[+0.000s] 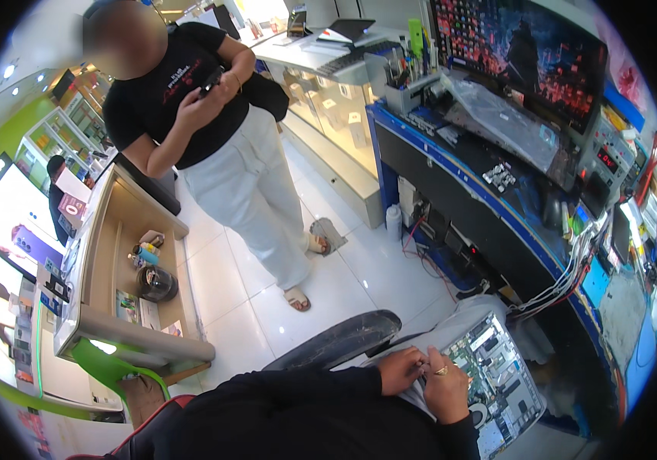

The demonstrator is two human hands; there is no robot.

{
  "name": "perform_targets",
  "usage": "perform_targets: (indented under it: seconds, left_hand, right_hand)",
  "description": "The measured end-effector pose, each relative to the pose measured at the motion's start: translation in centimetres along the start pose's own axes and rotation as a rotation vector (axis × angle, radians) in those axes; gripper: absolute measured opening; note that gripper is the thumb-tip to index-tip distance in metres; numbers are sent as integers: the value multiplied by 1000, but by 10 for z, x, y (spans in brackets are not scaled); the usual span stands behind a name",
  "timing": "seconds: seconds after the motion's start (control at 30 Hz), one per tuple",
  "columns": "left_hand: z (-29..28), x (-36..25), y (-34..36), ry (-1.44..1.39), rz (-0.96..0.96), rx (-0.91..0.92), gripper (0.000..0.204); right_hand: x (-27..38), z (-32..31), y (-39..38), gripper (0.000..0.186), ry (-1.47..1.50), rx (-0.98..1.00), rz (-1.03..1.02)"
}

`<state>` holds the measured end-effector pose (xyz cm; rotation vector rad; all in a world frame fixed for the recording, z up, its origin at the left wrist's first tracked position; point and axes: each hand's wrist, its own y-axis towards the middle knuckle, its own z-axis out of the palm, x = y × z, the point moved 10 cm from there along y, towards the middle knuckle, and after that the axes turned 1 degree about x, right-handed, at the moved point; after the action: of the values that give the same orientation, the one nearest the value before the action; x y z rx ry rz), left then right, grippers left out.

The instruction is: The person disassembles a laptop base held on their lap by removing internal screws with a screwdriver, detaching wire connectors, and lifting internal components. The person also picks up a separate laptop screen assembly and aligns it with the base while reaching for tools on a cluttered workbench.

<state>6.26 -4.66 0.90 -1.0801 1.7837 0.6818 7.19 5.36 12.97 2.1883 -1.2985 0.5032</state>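
An opened laptop base (524,395) rests tilted across my lap, its green circuit board (464,359) and inner parts exposed. My left hand (404,371) is at the board's left edge with its fingers curled in. Right against it is my right hand (446,389), a ring on one finger, its thumb and fingers pinched together over the laptop's left part. The fingertips of both hands meet. Whatever lies between them is too small and too covered to make out. A round fan (479,415) shows just beside my right wrist.
A blue-edged workbench (489,207) curves along the right, bearing a monitor (524,54), a flat laptop panel (505,123), a power supply (608,157) and cables. A black chair part (336,341) stands ahead. Beyond it a person (221,130) holds a phone. Left is a wooden counter (129,337).
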Motion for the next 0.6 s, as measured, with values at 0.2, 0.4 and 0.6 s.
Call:
perform_targets:
  seconds: [0.2, 0.4, 0.6]
  left_hand:
    - [10, 5, 2, -28, -33, 40, 15]
    - [7, 6, -1, -37, -65, 50, 15]
    - [4, 5, 0, -51, 14, 17, 18]
  right_hand:
    - [2, -12, -1, 39, 56, -80, 10]
    - [2, -11, 0, 34, 67, -89, 73]
    - [-1, -3, 0, 34, 46, -16, 97]
